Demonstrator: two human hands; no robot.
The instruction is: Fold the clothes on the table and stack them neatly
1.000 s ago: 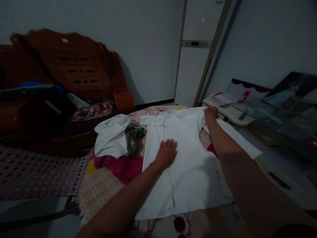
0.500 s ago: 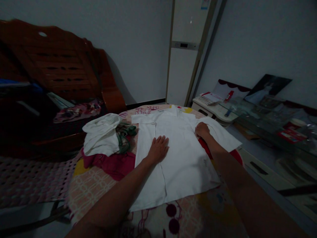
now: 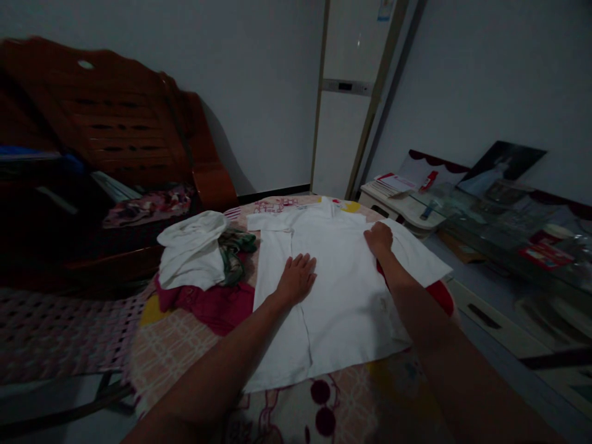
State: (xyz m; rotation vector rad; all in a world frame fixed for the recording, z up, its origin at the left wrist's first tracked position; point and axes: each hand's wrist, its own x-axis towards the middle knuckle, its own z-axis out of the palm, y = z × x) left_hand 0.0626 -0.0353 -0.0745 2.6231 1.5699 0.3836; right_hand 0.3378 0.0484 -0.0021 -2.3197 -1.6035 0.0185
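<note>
A white short-sleeved shirt (image 3: 337, 308) lies spread on a round table, its collar at the far end. Its left side is folded inward, leaving a lengthwise edge along the body. My left hand (image 3: 297, 277) rests flat on the shirt near that fold, fingers stretched out. At the shirt's right side, below the shoulder, my right hand (image 3: 379, 238) is closed on the fabric, with the fingertips partly hidden. To the right of that hand a white sleeve-like piece of cloth (image 3: 420, 253) spreads out, and red cloth (image 3: 440, 297) shows beneath it.
A pile with a white garment (image 3: 192, 253), green patterned cloth (image 3: 235, 253) and a magenta garment (image 3: 208, 308) sits at the table's left. The patterned tablecloth (image 3: 166, 345) shows in front. A wooden bench (image 3: 120, 135) stands behind left; a glass-topped cabinet (image 3: 490, 228) stands right.
My right hand has raised the shirt's right edge slightly and drawn it a little inward, with the fabric still gripped. My left hand stays flat in place. The view has shifted slightly.
</note>
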